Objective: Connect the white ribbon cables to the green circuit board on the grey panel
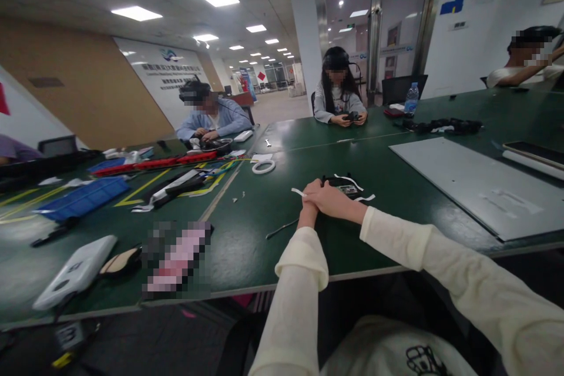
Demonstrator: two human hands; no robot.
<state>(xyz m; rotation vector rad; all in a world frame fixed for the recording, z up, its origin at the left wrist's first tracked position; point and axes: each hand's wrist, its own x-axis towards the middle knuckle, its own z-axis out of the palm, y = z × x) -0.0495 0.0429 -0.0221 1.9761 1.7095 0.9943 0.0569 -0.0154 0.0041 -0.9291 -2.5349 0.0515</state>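
Observation:
My left hand (pixel 310 198) and my right hand (pixel 331 200) are pressed together over the green table, fingers closed and overlapping. A short white strip (pixel 298 191) juts out to the left from under my right fingertips. Just beyond my hands lies a black device (pixel 348 187), its inside showing what looks like a circuit board. More white strips (pixel 366 198) stick out at its edges. My left fingers reach toward its near left side; what they grip is hidden. A thin dark rod-like tool or cable (pixel 282 228) lies left of my left wrist.
A roll of white tape (pixel 263 167) lies farther back. At left are a blue tray (pixel 83 197), a white device (pixel 74 273) and a pink item (pixel 180 258). A large grey panel (pixel 480 182) covers the right side. A water bottle (pixel 411 98) and several people are around the table.

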